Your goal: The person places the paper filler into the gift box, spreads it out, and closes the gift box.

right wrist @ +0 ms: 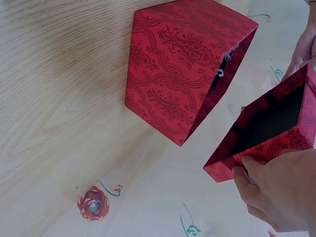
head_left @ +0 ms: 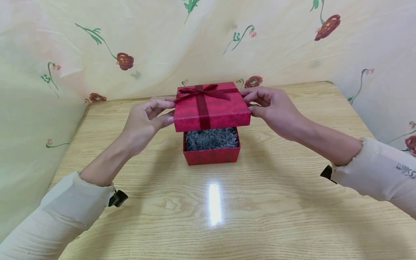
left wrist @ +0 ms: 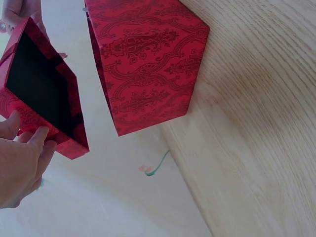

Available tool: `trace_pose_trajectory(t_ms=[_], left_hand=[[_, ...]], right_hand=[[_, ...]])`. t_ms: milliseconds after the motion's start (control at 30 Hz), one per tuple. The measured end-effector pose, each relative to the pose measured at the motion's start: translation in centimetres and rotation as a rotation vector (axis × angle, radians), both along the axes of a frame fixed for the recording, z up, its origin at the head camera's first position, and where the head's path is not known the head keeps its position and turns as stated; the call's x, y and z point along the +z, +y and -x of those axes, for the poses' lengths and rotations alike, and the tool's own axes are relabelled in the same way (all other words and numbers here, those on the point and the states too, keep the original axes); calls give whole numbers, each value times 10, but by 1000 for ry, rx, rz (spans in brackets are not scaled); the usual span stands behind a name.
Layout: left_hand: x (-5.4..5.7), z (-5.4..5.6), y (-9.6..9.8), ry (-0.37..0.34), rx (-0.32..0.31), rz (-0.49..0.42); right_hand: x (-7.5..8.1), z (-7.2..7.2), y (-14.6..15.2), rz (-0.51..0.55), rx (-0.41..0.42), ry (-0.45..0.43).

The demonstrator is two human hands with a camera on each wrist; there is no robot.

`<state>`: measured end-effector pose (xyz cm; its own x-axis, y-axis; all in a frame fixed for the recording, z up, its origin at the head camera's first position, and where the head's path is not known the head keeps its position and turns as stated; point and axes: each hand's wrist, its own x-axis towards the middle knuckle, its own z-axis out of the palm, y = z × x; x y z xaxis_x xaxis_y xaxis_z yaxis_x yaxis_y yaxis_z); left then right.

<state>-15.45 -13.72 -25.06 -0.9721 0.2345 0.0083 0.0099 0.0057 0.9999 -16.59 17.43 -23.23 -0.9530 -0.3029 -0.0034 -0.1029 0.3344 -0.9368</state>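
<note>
A red gift box lid [head_left: 221,108] with a dark red ribbon bow [head_left: 203,91] is held above its box between both hands. My left hand [head_left: 144,121] grips the lid's left side, fingers and thumb at its edge. On the opposite side, my right hand [head_left: 274,110] pinches the right edge. Below stands the red box [head_left: 212,156], uncovered at the front and filled with grey shredded paper [head_left: 211,140]; the lid hides its back part. From the wrist views, the lid's black inside [left wrist: 39,79] shows, with a gap between lid and box.
The box stands on a light wood-grain table [head_left: 169,216], toward its back edge. Behind the table and at both sides hangs a cream cloth [head_left: 156,47] printed with flowers. A bright light reflection lies on the tabletop in front of the box.
</note>
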Motion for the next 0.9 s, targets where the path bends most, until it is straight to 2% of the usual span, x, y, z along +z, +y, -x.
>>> trace_pose_trajectory(t_ms=[533,900], left_hand=[[-5,-2,0,-4,-17,-19],[-24,-8,2,14,-15,-29]], right_hand=[[-3,-5,-2,20,15,45],[-21,-8,-2,55,19,35]])
